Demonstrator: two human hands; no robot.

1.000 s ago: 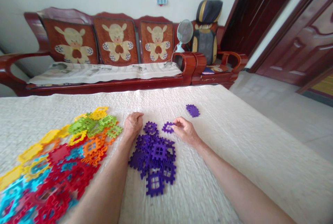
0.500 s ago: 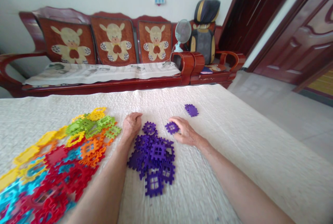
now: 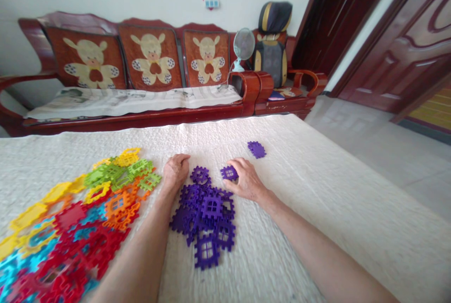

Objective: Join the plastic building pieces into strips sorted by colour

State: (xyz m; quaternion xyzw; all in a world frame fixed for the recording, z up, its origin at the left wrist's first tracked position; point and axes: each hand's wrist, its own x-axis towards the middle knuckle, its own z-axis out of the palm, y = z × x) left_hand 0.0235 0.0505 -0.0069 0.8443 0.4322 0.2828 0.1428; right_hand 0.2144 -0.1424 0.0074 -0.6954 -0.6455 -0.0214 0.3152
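My right hand [image 3: 246, 179] has its thumb and fingers around a small purple window-shaped interlocking block [image 3: 229, 173], which lies at or just above the cloth. My left hand [image 3: 176, 170] rests on the cloth in a loose fist, its fingertips hidden and no block showing from it. Between my forearms is a heap of purple interlocking blocks [image 3: 212, 206], several with window cut-outs. A solid purple block [image 3: 256, 149] lies apart, beyond my right hand.
Left of my left arm spreads a pile of red blocks [image 3: 95, 246], with blue, orange, yellow and green blocks [image 3: 112, 171] in it. A white quilted cloth [image 3: 317, 190] covers the table. Behind its far edge stand a wooden sofa [image 3: 141, 117] and a small fan [image 3: 244, 44].
The view has shifted slightly. My right thumb has moved left along the near side of the small purple block. My left hand and the heaps look unchanged.
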